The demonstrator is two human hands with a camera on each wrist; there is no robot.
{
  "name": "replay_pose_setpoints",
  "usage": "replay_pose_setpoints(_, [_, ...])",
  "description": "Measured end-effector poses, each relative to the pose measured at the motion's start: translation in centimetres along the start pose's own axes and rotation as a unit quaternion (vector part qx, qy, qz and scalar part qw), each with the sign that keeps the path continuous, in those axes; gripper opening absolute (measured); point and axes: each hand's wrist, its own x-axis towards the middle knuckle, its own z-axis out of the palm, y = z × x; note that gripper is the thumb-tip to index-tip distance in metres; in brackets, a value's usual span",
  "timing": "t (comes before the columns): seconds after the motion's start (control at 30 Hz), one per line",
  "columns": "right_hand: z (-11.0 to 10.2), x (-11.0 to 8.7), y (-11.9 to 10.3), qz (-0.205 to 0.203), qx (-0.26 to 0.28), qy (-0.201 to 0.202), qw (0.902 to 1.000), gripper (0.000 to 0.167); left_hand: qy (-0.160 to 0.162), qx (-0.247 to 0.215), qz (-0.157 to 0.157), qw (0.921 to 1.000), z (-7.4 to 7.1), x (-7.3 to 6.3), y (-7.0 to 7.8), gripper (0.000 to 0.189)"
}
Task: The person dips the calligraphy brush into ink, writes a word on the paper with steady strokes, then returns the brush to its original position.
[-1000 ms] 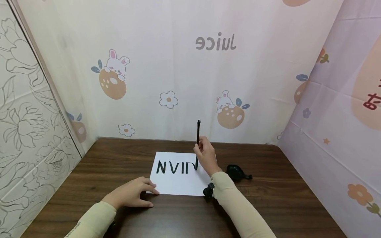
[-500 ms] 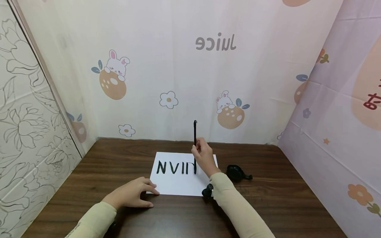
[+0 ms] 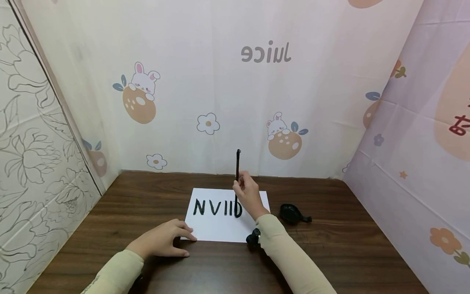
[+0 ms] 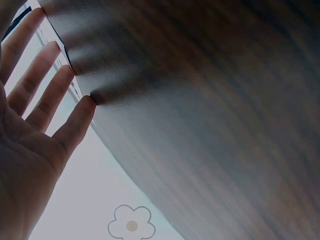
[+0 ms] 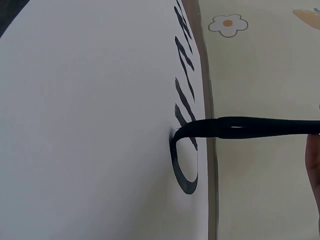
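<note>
My right hand [image 3: 249, 194] pinches a black writing brush [image 3: 237, 165] held upright over a white sheet of paper [image 3: 216, 228]. In the right wrist view the bent bristles of the brush [image 5: 200, 128] press on the paper [image 5: 100, 125] at the end of a wet curved stroke. Black brushed letters [image 3: 216, 207] run in a row along the upper half of the sheet, reading N, V, I and then a D-like shape under the brush. My left hand [image 3: 165, 239] rests with spread fingers at the paper's lower left corner; its fingertips touch the sheet's edge in the left wrist view.
A small black ink dish [image 3: 290, 213] with a handle stands right of the paper. The dark wooden table [image 3: 315, 253] ends at a printed curtain [image 3: 183, 81] behind it, with more printed cloth at both sides. A black wrist camera [image 3: 253, 237] sits under the right sleeve.
The right hand and brush have moved left and slightly down, drawing the curved stroke round toward the upright line beside it. The left hand has stayed still.
</note>
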Motion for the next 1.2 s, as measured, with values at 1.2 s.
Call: replay_pose_setpoints(1.2, [-0.9,1.3,-1.1,-0.031,-0.003,0.056,0.9979,0.014,-0.012,-0.002,-0.009,0.9999,0.1,0.0,-0.1,0.032])
